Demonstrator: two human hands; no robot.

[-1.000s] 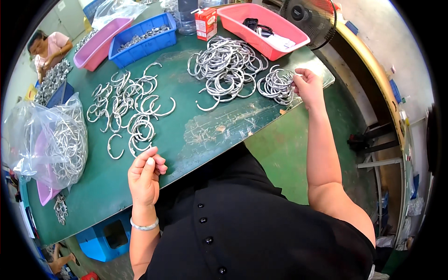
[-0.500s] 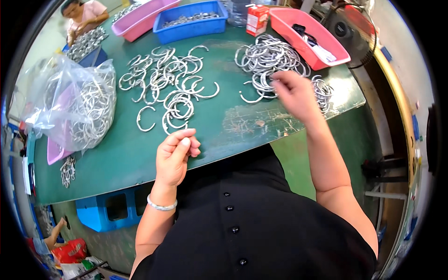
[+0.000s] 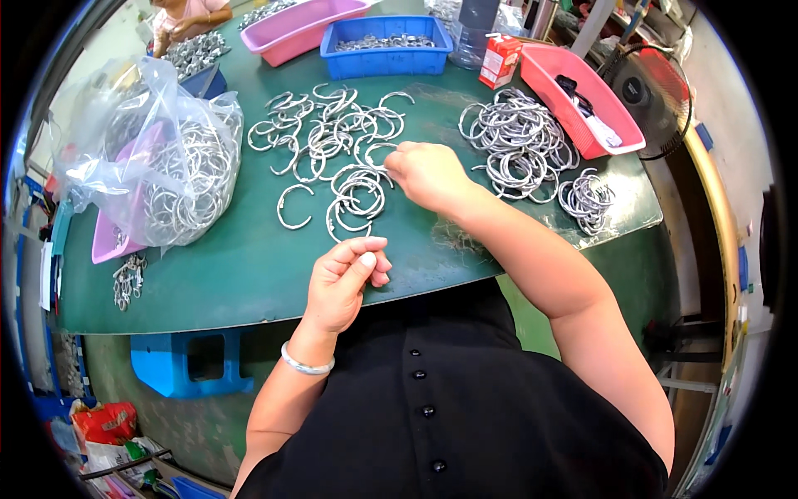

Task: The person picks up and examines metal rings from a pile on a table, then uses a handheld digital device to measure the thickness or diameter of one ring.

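My right hand (image 3: 426, 173) has its fingers closed at the right edge of the middle pile of C-shaped metal rings (image 3: 324, 150), which look like open bangles. A ring (image 3: 374, 155) runs under its fingertips, partly covered by them. Near the table's front edge, my left hand (image 3: 342, 283) is closed, thumb against curled fingers, with nothing visible in it. Just beyond its fingertips lie overlapping rings (image 3: 356, 204), and a single ring (image 3: 294, 206) lies to the left. At the right stands a denser heap of similar rings (image 3: 517, 141), with a smaller bunch (image 3: 587, 202) beside it.
On the green table (image 3: 224, 287), a clear plastic bag (image 3: 187, 187) of rings stands left over a pink tub. A blue bin (image 3: 386, 58), pink bins, a red-and-white carton (image 3: 500, 61) and a fan (image 3: 640, 96) line the back. A person (image 3: 187, 21) sits far left.
My right hand has moved left from the right-hand heap to the edge of the middle pile. My left hand keeps its closed pose. The whole view has shifted slightly.
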